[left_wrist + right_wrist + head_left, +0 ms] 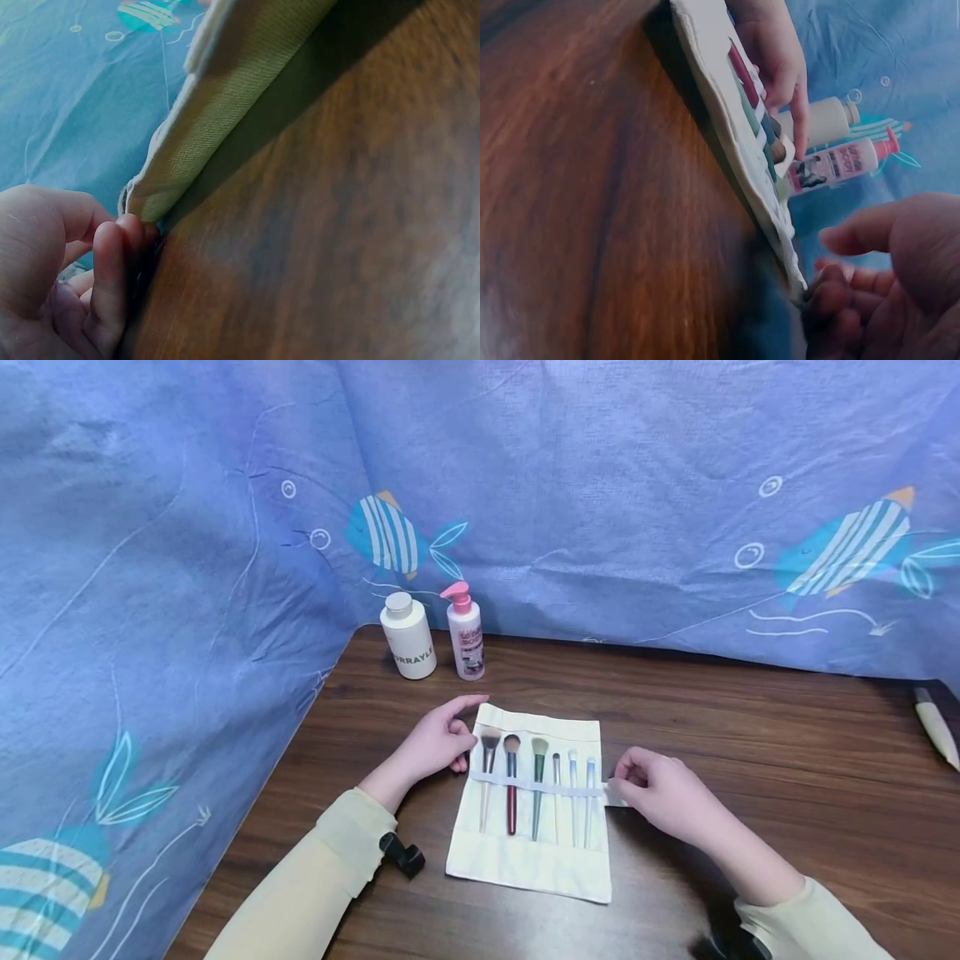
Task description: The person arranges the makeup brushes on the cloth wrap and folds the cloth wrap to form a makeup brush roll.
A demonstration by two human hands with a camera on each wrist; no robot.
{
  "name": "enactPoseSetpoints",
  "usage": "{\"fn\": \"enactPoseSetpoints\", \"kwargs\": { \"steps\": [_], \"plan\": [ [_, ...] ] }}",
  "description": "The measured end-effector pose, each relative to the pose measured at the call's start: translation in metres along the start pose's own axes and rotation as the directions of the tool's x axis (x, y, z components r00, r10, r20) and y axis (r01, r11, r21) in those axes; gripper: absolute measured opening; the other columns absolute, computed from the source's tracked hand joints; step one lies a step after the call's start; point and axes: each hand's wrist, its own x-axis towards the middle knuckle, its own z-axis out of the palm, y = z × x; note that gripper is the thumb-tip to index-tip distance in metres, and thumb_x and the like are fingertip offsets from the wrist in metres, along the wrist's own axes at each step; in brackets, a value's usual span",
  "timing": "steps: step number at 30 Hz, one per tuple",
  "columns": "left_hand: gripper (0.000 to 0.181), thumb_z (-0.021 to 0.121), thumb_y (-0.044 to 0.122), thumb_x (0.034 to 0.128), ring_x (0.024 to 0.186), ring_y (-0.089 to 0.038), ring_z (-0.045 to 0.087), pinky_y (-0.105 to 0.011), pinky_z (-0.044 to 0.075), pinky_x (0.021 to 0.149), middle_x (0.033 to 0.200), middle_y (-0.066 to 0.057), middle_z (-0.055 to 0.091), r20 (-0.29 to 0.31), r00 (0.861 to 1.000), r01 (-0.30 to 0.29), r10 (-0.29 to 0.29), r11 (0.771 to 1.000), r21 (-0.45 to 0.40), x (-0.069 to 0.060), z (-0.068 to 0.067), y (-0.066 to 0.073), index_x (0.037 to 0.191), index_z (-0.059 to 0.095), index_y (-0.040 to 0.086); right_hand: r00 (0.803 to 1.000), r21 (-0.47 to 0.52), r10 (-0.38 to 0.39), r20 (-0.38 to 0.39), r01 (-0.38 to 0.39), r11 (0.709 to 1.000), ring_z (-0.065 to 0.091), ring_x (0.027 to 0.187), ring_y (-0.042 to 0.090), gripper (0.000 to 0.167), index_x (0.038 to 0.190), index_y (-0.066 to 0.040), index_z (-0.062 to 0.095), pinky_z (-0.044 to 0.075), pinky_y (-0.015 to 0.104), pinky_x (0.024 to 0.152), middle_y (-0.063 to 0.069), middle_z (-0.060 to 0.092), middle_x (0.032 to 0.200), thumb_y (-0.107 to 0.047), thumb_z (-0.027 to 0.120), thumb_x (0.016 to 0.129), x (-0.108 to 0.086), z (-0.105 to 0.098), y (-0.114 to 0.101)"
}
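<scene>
A cream cloth brush roll (528,872) lies spread out on the table, with several makeup brushes tucked under a pale band (525,783) across its middle. My left hand (438,739) is at its upper left edge, index finger stretched along the top corner. In the left wrist view, that hand (45,262) pinches the cloth edge between thumb and fingers. On the opposite side, my right hand (663,793) holds a small white tab (617,795) at the roll's right edge with curled fingers. The right wrist view shows the fingertips (829,292) at the cloth's end.
Behind the roll stand a white bottle (410,643) with a grey cap and a pink-topped pump bottle (468,639). A pale, elongated object (936,727) lies at the far right of the dark wooden table (757,727). Blue fish-print cloth (600,485) hangs behind and left.
</scene>
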Motion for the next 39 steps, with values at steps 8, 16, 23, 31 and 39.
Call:
{"fn": "enactPoseSetpoints", "kwargs": {
  "steps": [8,16,23,31,39],
  "plan": [
    [0.063,0.062,-0.001,0.0931,0.049,-0.02,0.062,-0.03,0.055,0.05,0.071,-0.009,0.063,-0.015,1.0,0.018,-0.018,1.0,-0.001,0.0,-0.001,-0.005,0.151,0.049,0.021,0.996,-0.05,0.024,0.087,-0.02,0.999,0.05,0.053,0.012,0.018,0.088,-0.016,0.063,0.041,0.027,0.049,-0.006,0.057,0.063,-0.031,0.07,0.093,-0.003,-0.004,0.005],
    [0.046,0.061,0.004,0.0967,0.049,-0.02,0.062,-0.031,0.055,0.049,0.068,-0.009,0.063,-0.032,0.999,0.013,-0.013,1.0,0.002,-0.001,-0.002,0.0,0.141,0.055,0.015,0.978,0.144,0.068,0.196,-0.098,0.985,0.058,0.049,0.02,0.018,0.086,-0.011,0.059,0.051,0.035,0.045,0.003,0.058,0.064,-0.023,0.07,0.095,0.001,-0.008,0.008],
    [0.022,0.061,0.02,0.1032,0.051,-0.019,0.062,-0.03,0.055,0.049,0.071,-0.009,0.064,-0.053,0.998,0.017,-0.018,1.0,-0.025,-0.001,-0.001,0.001,0.123,0.063,0.01,0.983,0.181,0.097,0.154,-0.124,0.976,0.061,0.05,0.022,0.02,0.086,-0.008,0.059,0.054,0.037,0.048,0.004,0.06,0.061,-0.022,0.069,0.095,0.004,-0.01,0.012],
    [0.012,0.063,0.017,0.1015,0.049,-0.015,0.062,-0.027,0.055,0.048,0.067,-0.005,0.063,-0.051,0.999,0.013,-0.012,1.0,0.025,0.0,0.001,-0.004,0.104,0.066,0.005,0.99,0.19,0.101,0.1,-0.119,0.975,0.061,0.053,0.022,0.015,0.095,-0.006,0.059,0.055,0.036,0.05,0.004,0.063,0.067,-0.019,0.067,0.097,0.007,-0.007,0.019],
    [0.01,0.064,0.013,0.0998,0.049,-0.014,0.063,-0.027,0.055,0.048,0.068,-0.005,0.065,-0.042,0.999,0.019,-0.017,0.999,0.027,0.0,0.003,-0.003,0.102,0.066,0.004,0.975,0.141,0.107,0.195,-0.136,0.981,0.058,0.049,0.018,0.027,0.09,-0.008,0.062,0.052,0.035,0.045,0.002,0.059,0.064,-0.03,0.078,0.09,0.001,-0.01,0.017]
  ]
}}
